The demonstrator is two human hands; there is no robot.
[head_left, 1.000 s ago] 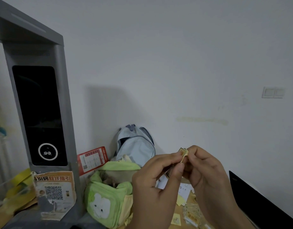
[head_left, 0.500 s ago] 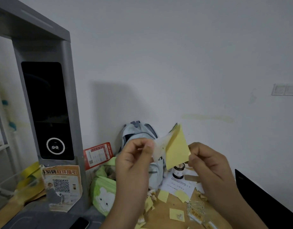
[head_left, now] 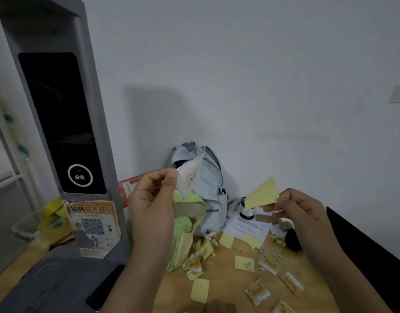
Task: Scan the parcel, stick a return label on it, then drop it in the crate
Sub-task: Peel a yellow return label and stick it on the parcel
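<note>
Thin translucent printed return label [head_left: 190,175] pinched in left hand [head_left: 152,206], raised before pale backpack [head_left: 208,190]; yellow backing paper [head_left: 262,194] pinched in right hand [head_left: 300,211]. Featherlight, floppy, tacky: best gripped at edge. Parcel unseen.

Pretty dim shot overall, flat grayish indoor light with no glare anywhere. The wall [head_left: 262,64] goes murky toward the top corners. There's a soft boxy shadow on it just above the left hand [head_left: 152,207]. Whole frame is a bit soft, and the scraps on the tabletop [head_left: 228,283] below the right hand [head_left: 304,216] are smeary. Wide-angle bend tilts the scanner stand [head_left: 59,123] at the left edge.
</note>
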